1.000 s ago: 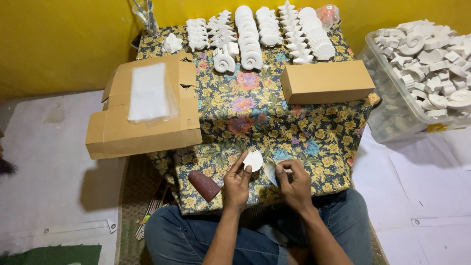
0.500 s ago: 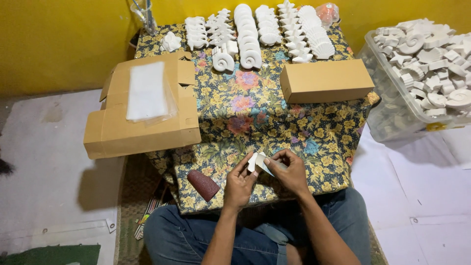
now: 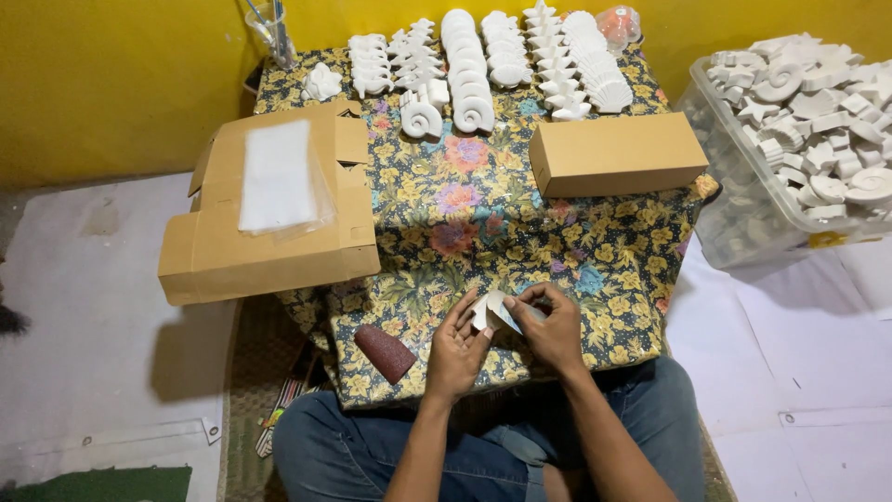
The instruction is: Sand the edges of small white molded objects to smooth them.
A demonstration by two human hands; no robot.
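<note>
Fingers of our left hand (image 3: 457,342) and right hand (image 3: 550,327) pinch one small white cast piece (image 3: 487,310) between them, just above our lap at the table's near edge. It stands tilted between both hands, the left slightly nearer us; a brown sanding block (image 3: 385,352) lies just left of the left hand.

1. 2 bare forearms come up from the bottom edge and converge toward the middle.
2. Left hand (image 3: 457,346): back of hand to the camera, fingers pointing up and slightly right, fingertips curled in a pinch.
3. Right hand (image 3: 550,327): just beside the left, fingers bent and curled leftward, thumb side facing the left hand.
4. The fingertips of both hands meet, closed in a grip.
5. Both wrists fairly straight.
6. Legs in blue jeans, knees spread.
</note>
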